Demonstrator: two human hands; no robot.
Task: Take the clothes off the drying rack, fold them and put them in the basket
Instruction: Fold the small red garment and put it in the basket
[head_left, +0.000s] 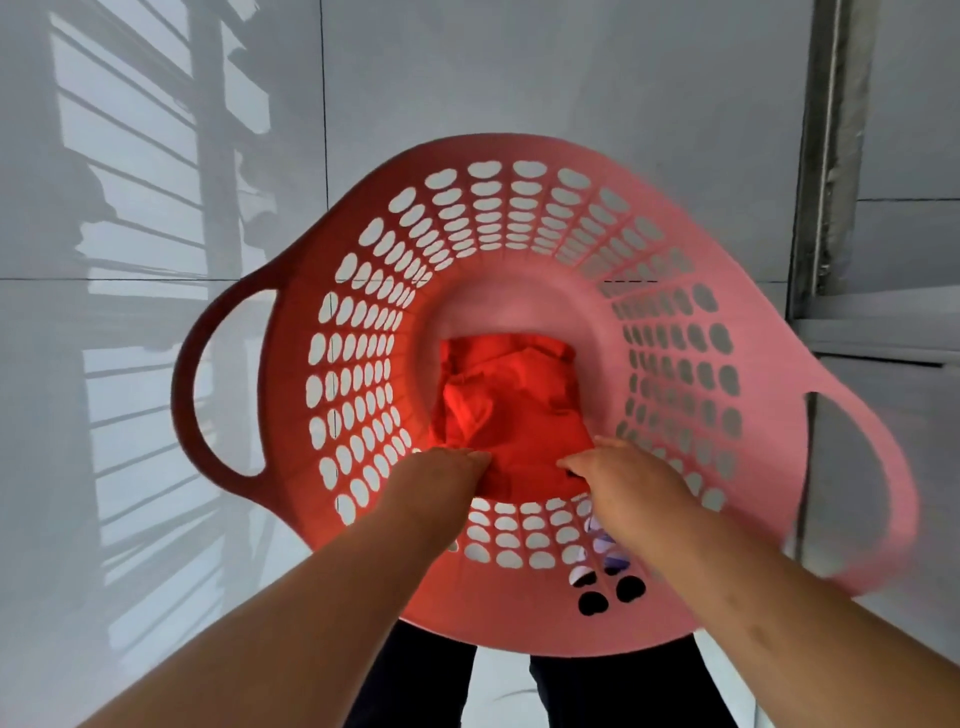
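Observation:
A pink perforated laundry basket (363, 364) with two loop handles stands on the tiled floor right below me. A folded red garment (511, 395) lies flat on its bottom. Both of my arms reach down into the basket. My left hand (447, 470) grips the garment's near left edge, fingers curled under the cloth. My right hand (618, 475) holds the near right edge, fingertips tucked into the fabric. The drying rack itself is out of view.
Glossy grey floor tiles (571, 78) surround the basket, with a barred shadow on the left. A metal door or window frame (831, 156) runs along the right. My dark trouser legs (415, 686) stand just behind the basket's near rim.

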